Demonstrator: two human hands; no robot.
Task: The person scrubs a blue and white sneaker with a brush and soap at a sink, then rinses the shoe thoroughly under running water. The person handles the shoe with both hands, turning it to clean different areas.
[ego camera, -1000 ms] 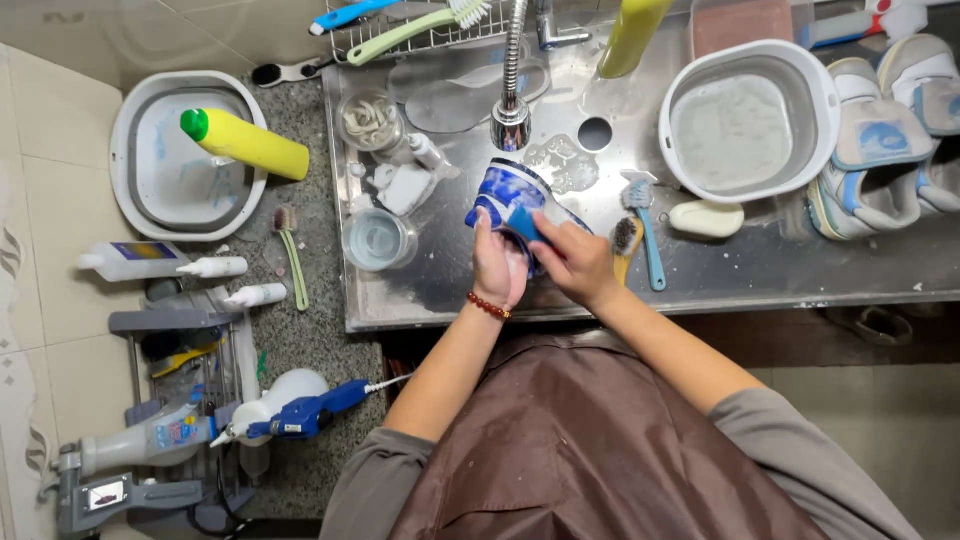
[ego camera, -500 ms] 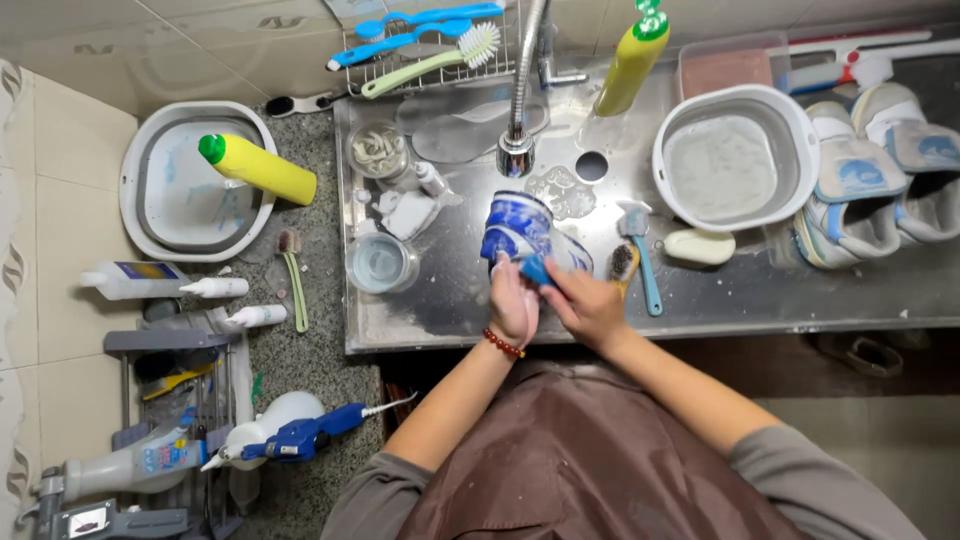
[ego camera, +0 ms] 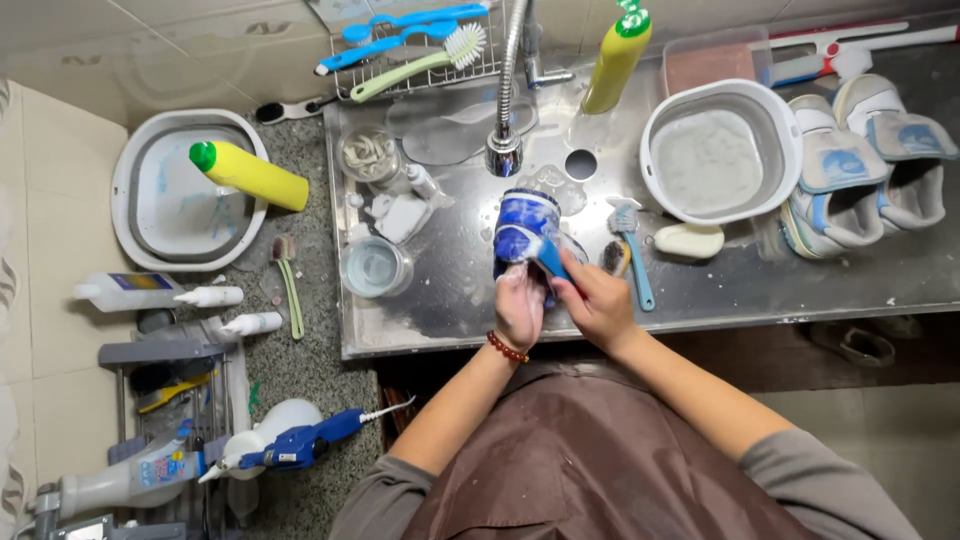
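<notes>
A blue and white shoe (ego camera: 525, 225) is held over the steel sink (ego camera: 450, 290), just below the tap (ego camera: 505, 150). My left hand (ego camera: 520, 305) grips the shoe from underneath at its near end. My right hand (ego camera: 598, 305) holds a blue-handled brush (ego camera: 550, 258) pressed against the shoe's side. A red bead bracelet (ego camera: 507, 348) circles my left wrist. The brush head is hidden against the shoe.
A white basin (ego camera: 720, 150) of soapy water, a soap bar (ego camera: 690, 240), a second blue brush (ego camera: 630, 250) and white shoes (ego camera: 860, 170) lie to the right. A yellow bottle (ego camera: 248, 175) rests on a grey tub (ego camera: 180, 190) at left. Another yellow bottle (ego camera: 615, 55) stands behind the tap.
Both hands have slid nearer the sink's front edge with the shoe. The brush has shifted along the shoe's side. The camera view has drifted so the sink sits higher and more to the right.
</notes>
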